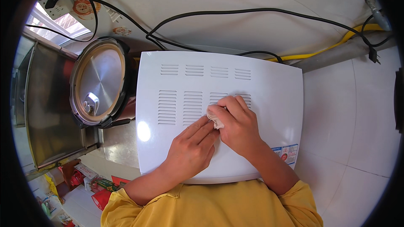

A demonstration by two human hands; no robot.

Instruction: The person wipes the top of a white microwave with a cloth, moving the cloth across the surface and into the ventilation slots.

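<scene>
A white metal appliance cabinet [271, 101] with rows of louvred vent slots lies in front of me. Above its middle, my right hand [238, 121] has its fingers closed on a small crumpled pale cloth or tissue [214, 118]. My left hand [192, 148] is just to the left, its fingertips touching the lower edge of the crumpled piece; whether it also grips it is hard to tell. Both hands cover part of the lower vents. Near the cabinet's lower right corner are printed labels [285, 153].
An electric pressure cooker's metal lid [101, 82] stands at left, beside a dark metal panel [53, 104]. Black power cables [221, 12] and a yellow hose [296, 56] run along the wall. Boxes and packets [104, 183] lie at lower left.
</scene>
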